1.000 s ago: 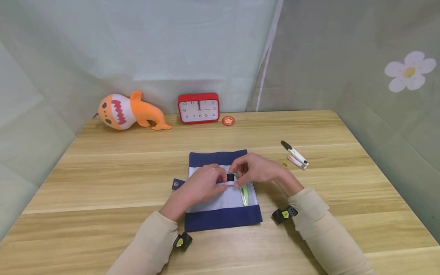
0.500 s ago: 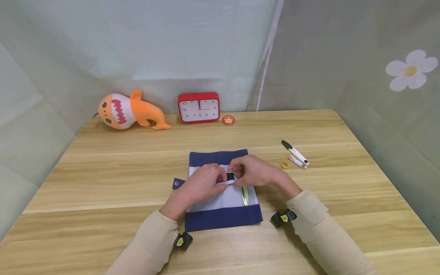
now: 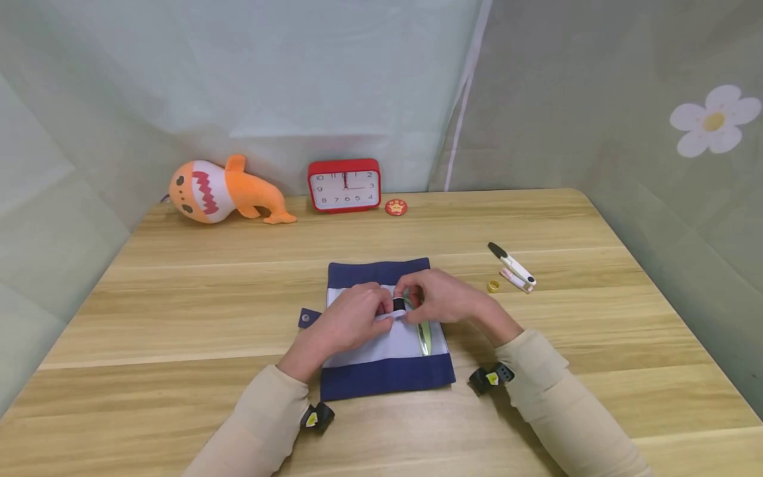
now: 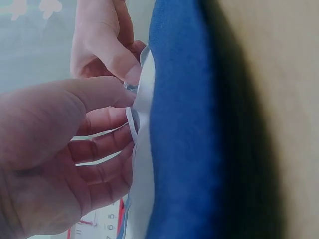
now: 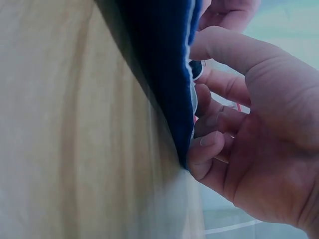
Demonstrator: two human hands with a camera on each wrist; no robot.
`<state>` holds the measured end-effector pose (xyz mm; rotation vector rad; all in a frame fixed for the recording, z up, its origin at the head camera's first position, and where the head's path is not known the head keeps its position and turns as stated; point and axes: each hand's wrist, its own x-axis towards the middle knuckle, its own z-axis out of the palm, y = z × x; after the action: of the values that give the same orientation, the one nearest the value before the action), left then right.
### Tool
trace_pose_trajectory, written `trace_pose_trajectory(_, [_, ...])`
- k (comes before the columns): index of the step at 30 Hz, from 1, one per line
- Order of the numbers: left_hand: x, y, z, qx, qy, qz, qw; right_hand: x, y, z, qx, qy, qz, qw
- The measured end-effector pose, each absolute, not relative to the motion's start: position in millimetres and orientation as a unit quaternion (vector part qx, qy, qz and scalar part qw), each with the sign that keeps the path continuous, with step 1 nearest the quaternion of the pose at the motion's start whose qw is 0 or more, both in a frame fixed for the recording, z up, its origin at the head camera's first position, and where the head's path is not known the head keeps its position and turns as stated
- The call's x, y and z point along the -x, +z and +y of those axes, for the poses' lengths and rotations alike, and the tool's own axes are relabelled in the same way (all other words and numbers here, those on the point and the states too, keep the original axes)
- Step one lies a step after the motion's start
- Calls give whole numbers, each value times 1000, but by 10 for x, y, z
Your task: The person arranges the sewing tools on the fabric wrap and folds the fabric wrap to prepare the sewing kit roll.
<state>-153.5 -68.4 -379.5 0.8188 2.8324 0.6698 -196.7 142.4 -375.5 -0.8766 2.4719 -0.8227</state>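
A navy fabric roll pouch (image 3: pixel 387 377) with a pale lining lies unfolded on the table. At its middle, a small spool of black thread (image 3: pixel 399 305) sits between both hands, behind a white band (image 3: pixel 398 315). My left hand (image 3: pixel 357 313) pinches the white band between thumb and fingers, left of the spool. From the right, my right hand (image 3: pixel 440 296) holds the spool with curled thumb and fingers; its dark thread (image 5: pixel 196 68) shows between them in the right wrist view. Beside the right fingertips, a slim light green tool (image 3: pixel 425 336) lies on the lining, partly hidden.
Right of the pouch lie a gold ring-shaped thimble (image 3: pixel 493 285), a white tool with a black tip (image 3: pixel 512 264) and a small pink item (image 3: pixel 516 281). Along the back are an orange plush shark (image 3: pixel 229 192), a red clock (image 3: pixel 344 187) and a red round badge (image 3: pixel 396 207).
The right hand has shifted very slightly left and the right forearm a little, so the gold thimble shows more fully. Both hands stay at the spool and band.
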Motion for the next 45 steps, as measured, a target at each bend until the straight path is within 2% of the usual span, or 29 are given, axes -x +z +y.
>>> trace_pose_trajectory(13, [1529, -3791, -687, -265, 214, 937, 78, 1975, -3765, 1440, 326, -296, 878, 189])
trace_pose_trajectory(26, [1544, -3801, -705, -252, 244, 933, 86, 1993, -3761, 1474, 320, -319, 865, 221])
trace_pose_trajectory(45, [1532, -3805, -690, -241, 251, 933, 87, 1998, -3737, 1509, 291, -335, 866, 231])
